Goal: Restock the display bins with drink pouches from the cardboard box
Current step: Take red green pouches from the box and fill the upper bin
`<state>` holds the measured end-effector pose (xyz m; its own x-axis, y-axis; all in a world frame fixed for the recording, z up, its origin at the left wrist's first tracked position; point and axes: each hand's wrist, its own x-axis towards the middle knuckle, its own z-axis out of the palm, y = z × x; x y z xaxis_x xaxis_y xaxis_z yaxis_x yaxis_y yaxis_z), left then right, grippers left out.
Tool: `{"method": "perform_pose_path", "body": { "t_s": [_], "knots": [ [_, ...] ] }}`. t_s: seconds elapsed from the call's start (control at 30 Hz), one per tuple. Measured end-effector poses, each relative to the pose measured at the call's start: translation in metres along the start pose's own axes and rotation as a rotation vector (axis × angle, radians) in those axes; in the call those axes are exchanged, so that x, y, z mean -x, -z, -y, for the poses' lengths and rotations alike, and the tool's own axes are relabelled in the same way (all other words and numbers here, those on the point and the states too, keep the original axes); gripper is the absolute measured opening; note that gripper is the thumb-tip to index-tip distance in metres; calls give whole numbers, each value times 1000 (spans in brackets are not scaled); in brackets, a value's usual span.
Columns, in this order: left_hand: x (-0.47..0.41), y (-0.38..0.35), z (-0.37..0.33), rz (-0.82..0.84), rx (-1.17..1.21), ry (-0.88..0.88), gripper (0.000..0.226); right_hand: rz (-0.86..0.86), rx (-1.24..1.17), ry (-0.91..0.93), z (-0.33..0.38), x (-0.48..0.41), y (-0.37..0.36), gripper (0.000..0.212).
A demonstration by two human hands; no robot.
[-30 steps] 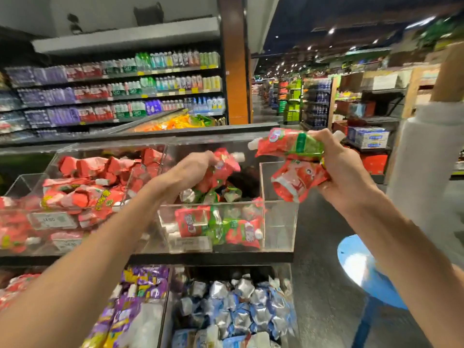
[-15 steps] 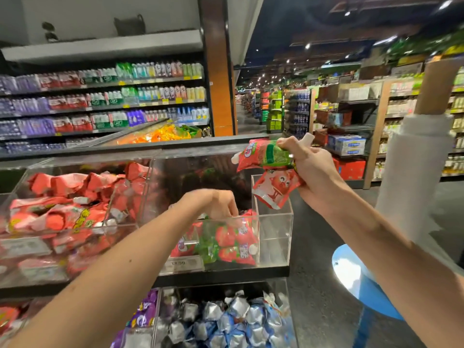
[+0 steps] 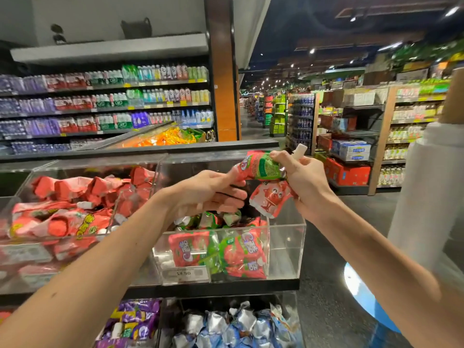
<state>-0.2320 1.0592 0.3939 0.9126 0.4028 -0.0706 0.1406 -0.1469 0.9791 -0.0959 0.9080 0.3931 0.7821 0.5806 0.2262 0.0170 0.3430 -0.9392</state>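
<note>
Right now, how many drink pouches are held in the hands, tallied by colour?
red-and-green pouch: 1
red cartoon-face pouch: 1
Total: 2, both gripped by the right hand.
</note>
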Motion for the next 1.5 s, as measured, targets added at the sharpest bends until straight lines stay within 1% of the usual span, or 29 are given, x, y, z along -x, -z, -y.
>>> {"method": "perform_pose_path", "body": {
  "t_s": [0.07,0.13,0.2,0.23,0.3,0.37,0.4,0.43,0.47,0.53,0.57,0.67,0.77,0.8,0.9,0.97,1.07,1.13,1.17,1.23,1.37,1.43,1.5],
  "knots": [
    [3,-7,-4,-76,220,7,74,6,40,52,-5,-1,-7,21],
    [4,-13,-9,-121,304,16,77,34,80,114,-8,1,-15,32],
    [3,-17,-12,-135,229,9,77,82,153,194,-8,4,-21,42],
    [2,-18,-11,-148,151,6,84,104,187,225,-9,4,-24,46],
    [-2,-18,-9,-182,44,20,106,110,226,245,-9,3,-28,43],
    [-6,-14,-6,-200,72,38,125,109,260,229,-9,-1,-29,37],
    [-9,-10,-4,-193,118,34,129,118,273,213,-9,-3,-30,36],
    [-9,-8,-4,-177,157,22,128,129,277,192,-8,-4,-30,39],
    [-10,-5,-3,-162,160,3,120,131,276,166,-8,-8,-29,47],
    [-10,-2,0,-155,85,-38,94,102,256,111,-6,-15,-27,64],
    [-10,-1,1,-155,43,-56,83,87,251,92,-6,-18,-25,65],
    [-15,3,-2,-97,-116,-105,59,42,320,86,-3,-30,-22,44],
    [-24,13,-3,-27,-319,-84,34,6,383,106,1,-41,-18,41],
    [-29,16,-1,-17,-398,-70,34,-2,385,110,3,-44,-16,41],
    [-54,16,11,-35,-690,-35,50,-4,377,134,9,-48,-15,40],
    [-73,9,17,-47,-859,-27,50,0,390,134,9,-49,-18,38],
    [-94,-5,21,-75,-1031,-1,50,1,411,119,5,-53,-22,38],
    [-100,-15,24,-62,-1157,96,53,7,412,108,2,-56,-22,40],
    [-101,-19,28,-45,-1215,158,58,12,408,98,1,-57,-22,41],
    [-103,-21,32,-14,-1281,264,71,18,398,76,1,-59,-20,42],
    [-103,-11,41,11,-1405,377,87,21,364,31,0,-58,-18,38],
    [-96,-8,44,12,-1418,376,90,27,339,1,0,-56,-17,36],
    [-86,-2,43,-46,-1340,289,84,39,320,-18,0,-54,-17,37]
  ]
}}
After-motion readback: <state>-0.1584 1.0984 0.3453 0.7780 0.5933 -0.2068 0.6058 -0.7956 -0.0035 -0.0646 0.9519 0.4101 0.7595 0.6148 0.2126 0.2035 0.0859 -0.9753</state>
